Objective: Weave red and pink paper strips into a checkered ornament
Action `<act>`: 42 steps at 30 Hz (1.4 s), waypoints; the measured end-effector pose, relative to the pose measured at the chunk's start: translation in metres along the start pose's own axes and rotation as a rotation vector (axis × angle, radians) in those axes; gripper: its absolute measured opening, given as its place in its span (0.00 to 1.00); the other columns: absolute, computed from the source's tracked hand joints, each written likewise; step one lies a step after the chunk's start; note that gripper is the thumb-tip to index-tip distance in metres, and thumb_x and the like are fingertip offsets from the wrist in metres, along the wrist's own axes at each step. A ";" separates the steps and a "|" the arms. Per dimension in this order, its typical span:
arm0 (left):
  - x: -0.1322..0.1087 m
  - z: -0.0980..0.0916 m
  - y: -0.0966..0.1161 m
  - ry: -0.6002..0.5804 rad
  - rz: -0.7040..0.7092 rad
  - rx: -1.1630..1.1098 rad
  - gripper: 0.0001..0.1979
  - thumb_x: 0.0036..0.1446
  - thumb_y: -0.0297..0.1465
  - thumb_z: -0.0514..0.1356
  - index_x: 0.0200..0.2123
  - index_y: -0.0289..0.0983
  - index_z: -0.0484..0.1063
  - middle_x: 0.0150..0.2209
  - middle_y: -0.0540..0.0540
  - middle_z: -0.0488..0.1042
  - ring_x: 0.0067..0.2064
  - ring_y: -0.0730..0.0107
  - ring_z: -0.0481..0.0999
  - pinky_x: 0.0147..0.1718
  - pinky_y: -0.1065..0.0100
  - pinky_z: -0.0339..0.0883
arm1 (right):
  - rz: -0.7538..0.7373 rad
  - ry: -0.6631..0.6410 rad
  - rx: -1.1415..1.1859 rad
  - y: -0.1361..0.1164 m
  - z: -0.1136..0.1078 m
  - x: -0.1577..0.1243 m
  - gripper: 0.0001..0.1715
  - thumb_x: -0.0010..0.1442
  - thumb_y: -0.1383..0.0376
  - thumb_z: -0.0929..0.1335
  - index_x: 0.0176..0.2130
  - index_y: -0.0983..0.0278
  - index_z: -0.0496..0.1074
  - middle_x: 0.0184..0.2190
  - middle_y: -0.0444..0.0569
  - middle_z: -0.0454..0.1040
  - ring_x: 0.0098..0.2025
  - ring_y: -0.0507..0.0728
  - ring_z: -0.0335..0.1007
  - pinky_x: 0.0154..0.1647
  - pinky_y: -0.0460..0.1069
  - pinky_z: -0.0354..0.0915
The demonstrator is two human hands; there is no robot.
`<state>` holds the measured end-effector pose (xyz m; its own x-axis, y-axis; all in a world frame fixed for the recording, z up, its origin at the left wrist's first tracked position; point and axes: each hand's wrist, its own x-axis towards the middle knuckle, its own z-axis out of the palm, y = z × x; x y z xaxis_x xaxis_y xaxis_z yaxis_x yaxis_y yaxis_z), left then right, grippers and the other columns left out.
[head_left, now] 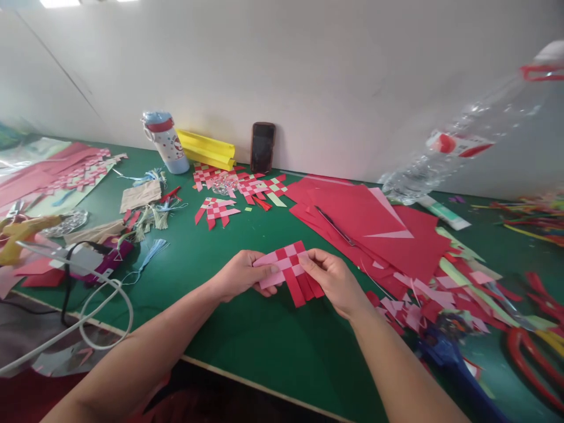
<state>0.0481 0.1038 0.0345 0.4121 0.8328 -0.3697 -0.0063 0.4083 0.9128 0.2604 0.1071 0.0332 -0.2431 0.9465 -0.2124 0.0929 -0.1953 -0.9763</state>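
Between my two hands is a woven paper piece [288,264], a checkered patch of red and pink strips. Its loose red strips hang down toward me and pink ends stick out to the left. My left hand [247,273] pinches the pink ends, thumb on top and fingers underneath. My right hand [332,279] grips the right edge, with the thumb and index finger on the weave; its other fingers are partly hidden. Just beyond lies a similar finished-looking woven paper piece [215,211], flat on the green table [198,317].
Red paper sheets [343,214] with a craft knife [333,225] on top lie to the right, beside paper scraps, red-handled scissors [535,364] and a blue glue gun [453,367]. Along the wall stand a water bottle [165,144], a phone [263,147] and a tilted plastic bottle [458,141]. Tassels [152,255] and a white cable [127,305] lie left.
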 end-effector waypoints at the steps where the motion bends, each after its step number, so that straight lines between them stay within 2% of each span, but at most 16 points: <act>1: 0.000 0.000 0.000 0.010 0.006 -0.005 0.21 0.50 0.44 0.69 0.31 0.29 0.77 0.25 0.43 0.79 0.25 0.72 0.78 0.26 0.73 0.73 | -0.002 -0.004 0.004 -0.001 0.000 0.000 0.22 0.57 0.46 0.70 0.35 0.62 0.74 0.30 0.44 0.76 0.32 0.53 0.70 0.36 0.48 0.66; 7: 0.001 0.000 0.001 0.108 0.062 -0.070 0.23 0.46 0.47 0.70 0.30 0.31 0.74 0.23 0.47 0.77 0.25 0.73 0.77 0.27 0.72 0.74 | 0.031 -0.067 0.009 -0.003 0.002 -0.003 0.26 0.53 0.46 0.72 0.41 0.64 0.75 0.30 0.45 0.76 0.30 0.53 0.70 0.34 0.49 0.67; 10: 0.002 0.000 0.000 0.144 0.086 -0.094 0.23 0.47 0.47 0.70 0.31 0.31 0.74 0.23 0.47 0.77 0.24 0.74 0.76 0.27 0.72 0.74 | 0.063 -0.098 -0.001 -0.004 0.004 -0.004 0.26 0.51 0.47 0.74 0.38 0.66 0.75 0.30 0.47 0.76 0.29 0.52 0.69 0.31 0.48 0.66; 16: 0.004 0.001 -0.003 0.185 0.125 -0.113 0.22 0.48 0.46 0.69 0.31 0.31 0.75 0.24 0.48 0.76 0.25 0.74 0.76 0.28 0.72 0.73 | 0.076 -0.088 -0.033 -0.002 0.006 -0.005 0.24 0.55 0.47 0.71 0.35 0.66 0.74 0.28 0.49 0.78 0.27 0.52 0.71 0.27 0.47 0.65; 23: 0.002 -0.009 -0.002 0.042 0.101 -0.110 0.23 0.49 0.46 0.68 0.38 0.31 0.77 0.32 0.41 0.80 0.32 0.66 0.79 0.33 0.68 0.73 | 0.099 -0.116 -0.055 -0.003 -0.001 -0.005 0.24 0.54 0.47 0.72 0.32 0.66 0.73 0.26 0.47 0.76 0.25 0.50 0.69 0.26 0.46 0.64; 28: 0.003 -0.017 0.003 0.018 0.128 -0.114 0.23 0.52 0.48 0.66 0.34 0.31 0.77 0.26 0.47 0.76 0.25 0.75 0.72 0.26 0.74 0.65 | 0.120 -0.233 -0.065 -0.008 -0.003 -0.008 0.25 0.53 0.46 0.72 0.32 0.66 0.72 0.25 0.47 0.76 0.24 0.49 0.68 0.25 0.46 0.63; 31: 0.002 -0.021 0.007 -0.008 0.111 -0.083 0.24 0.51 0.49 0.66 0.37 0.32 0.77 0.29 0.46 0.77 0.27 0.72 0.73 0.27 0.72 0.65 | 0.113 -0.317 -0.092 -0.010 -0.002 -0.010 0.26 0.53 0.45 0.72 0.31 0.67 0.71 0.25 0.47 0.75 0.24 0.49 0.67 0.25 0.46 0.63; 36: -0.001 -0.024 0.014 -0.064 0.082 -0.012 0.26 0.45 0.48 0.69 0.37 0.31 0.79 0.30 0.44 0.78 0.28 0.72 0.74 0.29 0.72 0.65 | 0.134 -0.439 -0.136 -0.011 0.000 -0.013 0.28 0.53 0.43 0.71 0.32 0.66 0.70 0.25 0.47 0.75 0.25 0.49 0.66 0.26 0.46 0.62; 39: -0.008 -0.024 0.016 -0.074 0.074 0.012 0.26 0.44 0.47 0.70 0.40 0.33 0.79 0.31 0.46 0.78 0.29 0.72 0.74 0.31 0.71 0.66 | 0.164 -0.518 -0.165 -0.011 0.003 -0.015 0.29 0.52 0.42 0.71 0.31 0.66 0.69 0.25 0.46 0.73 0.24 0.49 0.66 0.26 0.46 0.60; 42: -0.019 -0.023 0.017 -0.076 0.069 0.042 0.24 0.43 0.44 0.71 0.40 0.34 0.79 0.28 0.49 0.77 0.27 0.75 0.72 0.29 0.73 0.65 | 0.187 -0.565 -0.194 -0.012 0.008 -0.017 0.29 0.52 0.42 0.71 0.31 0.66 0.68 0.24 0.45 0.72 0.24 0.49 0.65 0.26 0.46 0.60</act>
<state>0.0187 0.1034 0.0526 0.4795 0.8271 -0.2932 0.0004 0.3339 0.9426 0.2561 0.0916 0.0480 -0.6737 0.6085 -0.4194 0.3441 -0.2439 -0.9067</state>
